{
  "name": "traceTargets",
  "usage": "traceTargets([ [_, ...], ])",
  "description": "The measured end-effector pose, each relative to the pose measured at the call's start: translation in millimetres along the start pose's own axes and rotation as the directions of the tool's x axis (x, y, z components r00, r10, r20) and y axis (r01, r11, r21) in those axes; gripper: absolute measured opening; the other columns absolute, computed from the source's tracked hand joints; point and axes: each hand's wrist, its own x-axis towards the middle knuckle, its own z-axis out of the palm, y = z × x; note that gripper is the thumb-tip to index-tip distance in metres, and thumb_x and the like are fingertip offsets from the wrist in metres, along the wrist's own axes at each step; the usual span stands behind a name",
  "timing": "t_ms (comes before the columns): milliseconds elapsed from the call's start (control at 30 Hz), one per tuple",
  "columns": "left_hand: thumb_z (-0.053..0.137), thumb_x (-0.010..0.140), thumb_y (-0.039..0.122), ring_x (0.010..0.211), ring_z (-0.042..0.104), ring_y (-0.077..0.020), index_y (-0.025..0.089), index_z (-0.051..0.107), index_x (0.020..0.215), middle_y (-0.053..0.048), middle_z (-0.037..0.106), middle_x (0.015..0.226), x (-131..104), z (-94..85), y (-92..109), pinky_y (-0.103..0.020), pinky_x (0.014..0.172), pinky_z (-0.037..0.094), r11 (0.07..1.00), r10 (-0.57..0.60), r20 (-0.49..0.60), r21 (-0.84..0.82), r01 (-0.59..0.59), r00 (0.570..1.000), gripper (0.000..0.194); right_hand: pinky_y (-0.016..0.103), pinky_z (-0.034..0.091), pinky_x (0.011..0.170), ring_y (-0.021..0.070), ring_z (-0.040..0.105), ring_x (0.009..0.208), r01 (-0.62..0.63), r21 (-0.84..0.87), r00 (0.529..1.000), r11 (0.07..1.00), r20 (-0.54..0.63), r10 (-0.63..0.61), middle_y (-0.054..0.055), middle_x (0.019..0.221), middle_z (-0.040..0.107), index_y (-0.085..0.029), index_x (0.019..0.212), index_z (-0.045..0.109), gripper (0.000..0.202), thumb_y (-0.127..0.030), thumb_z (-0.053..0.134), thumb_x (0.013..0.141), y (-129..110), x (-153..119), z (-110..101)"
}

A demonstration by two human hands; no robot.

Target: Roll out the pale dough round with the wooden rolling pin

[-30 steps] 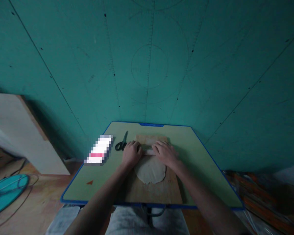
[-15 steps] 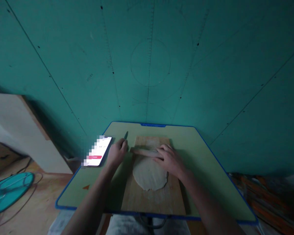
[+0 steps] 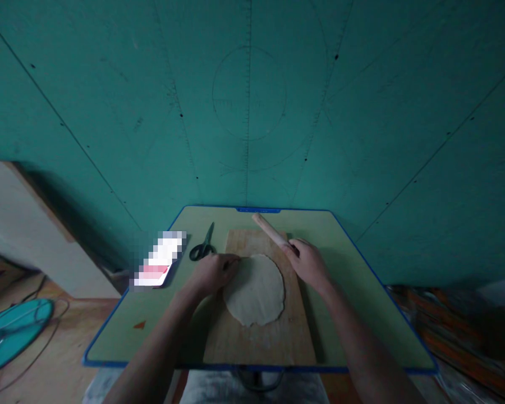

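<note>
A flat, roughly round sheet of dough [image 3: 256, 292] lies on a wooden cutting board [image 3: 258, 349]. My left hand [image 3: 214, 273] is closed at the dough's upper left edge, with thumb and fingertips pinched on it. In my right hand [image 3: 309, 261], closed around one end, is a thin wooden rolling pin [image 3: 270, 229]. The pin slants up and to the left, beyond the dough, over the far right part of the board. Black scissors [image 3: 202, 248] lie just beyond my left hand.
A lit phone [image 3: 162, 261], partly blurred out, rests at the table's left side. The small table [image 3: 362, 314] has a blue rim and backs onto a green wall [image 3: 252, 112] with pencil marks. A small orange triangle [image 3: 139, 325] is near the left edge.
My right hand has lifted the rolling pin off the dough and swung it to a slant. My left hand has left the scissors and come to the dough's edge. The view has shifted slightly.
</note>
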Motion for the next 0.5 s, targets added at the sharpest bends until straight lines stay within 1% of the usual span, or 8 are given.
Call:
traceTargets([
  [133, 0.046, 0.092, 0.030, 0.090, 0.072, -0.0232, 0.025, 0.072, 0.117, -0.010, 0.076, 0.107, -2.1, -1.2, 2.2, -0.028, 0.073, 0.047, 0.998, 0.004, 0.035, 0.069, -0.007, 0.999, 0.037, 0.027, 0.033, 0.059, 0.0168, 0.056, 0.069, -0.012, 0.022, 1.000, 1.000, 0.014, 0.012, 0.004, 0.078, 0.064, -0.021, 0.077, 0.062, 0.036, -0.045, 0.042, 0.096, 3.5, 0.5, 2.3],
  [233, 0.047, 0.092, 0.032, 0.086, 0.072, -0.0234, 0.026, 0.071, 0.119, -0.009, 0.077, 0.102, -3.0, -2.9, 6.5, -0.028, 0.069, 0.045, 0.992, -0.010, 0.053, 0.129, 0.004, 0.999, 0.037, 0.028, 0.032, 0.058, 0.0166, 0.055, 0.066, -0.028, 0.037, 1.000, 0.999, 0.012, 0.028, 0.004, 0.075, 0.063, -0.022, 0.075, 0.060, 0.036, -0.046, 0.042, 0.095, 7.7, 2.1, 2.7],
  [333, 0.048, 0.091, 0.033, 0.086, 0.072, -0.0246, 0.027, 0.072, 0.119, -0.010, 0.077, 0.101, -2.2, -1.4, 10.3, -0.029, 0.069, 0.044, 0.984, -0.013, 0.051, 0.178, 0.004, 0.999, 0.037, 0.028, 0.032, 0.058, 0.0171, 0.055, 0.066, -0.041, 0.040, 0.999, 0.998, -0.010, 0.041, 0.004, 0.073, 0.063, -0.022, 0.072, 0.058, 0.036, -0.045, 0.043, 0.094, 12.6, 3.9, 2.4],
  [500, 0.049, 0.090, 0.035, 0.088, 0.071, -0.0247, 0.030, 0.071, 0.118, -0.009, 0.077, 0.098, 1.2, 4.9, 16.7, -0.029, 0.072, 0.044, 0.982, -0.004, 0.054, 0.186, -0.006, 0.999, 0.036, 0.027, 0.031, 0.056, 0.0161, 0.054, 0.063, -0.080, 0.071, 0.997, 0.994, -0.010, 0.081, 0.003, 0.071, 0.064, -0.022, 0.071, 0.058, 0.037, -0.047, 0.044, 0.093, 16.9, 5.1, 1.6],
])
